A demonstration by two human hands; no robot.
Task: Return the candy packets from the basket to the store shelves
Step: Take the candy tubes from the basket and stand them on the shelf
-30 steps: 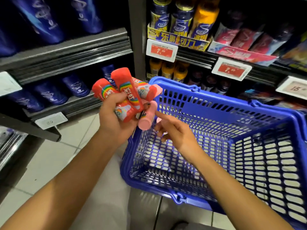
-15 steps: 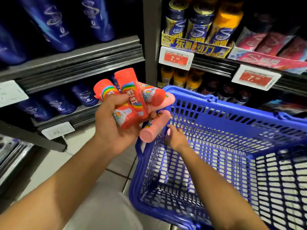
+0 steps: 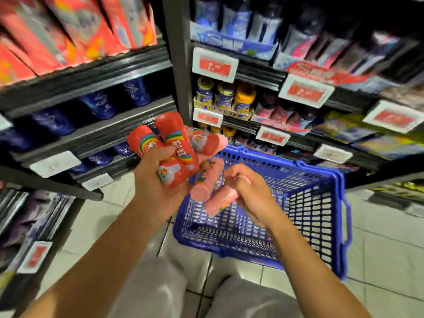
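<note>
Several candy packets (image 3: 176, 145) overlap in left hand (image 3: 158, 187); count unclear.

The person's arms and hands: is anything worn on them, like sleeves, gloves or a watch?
Nothing shows on them. Both forearms are bare right down to the frame's lower edge, so no sleeve is in view. The left hand and right hand are bare too: no gloves, and no ring, watch or wristband that I can make out. Light grey trousers show below.
</note>
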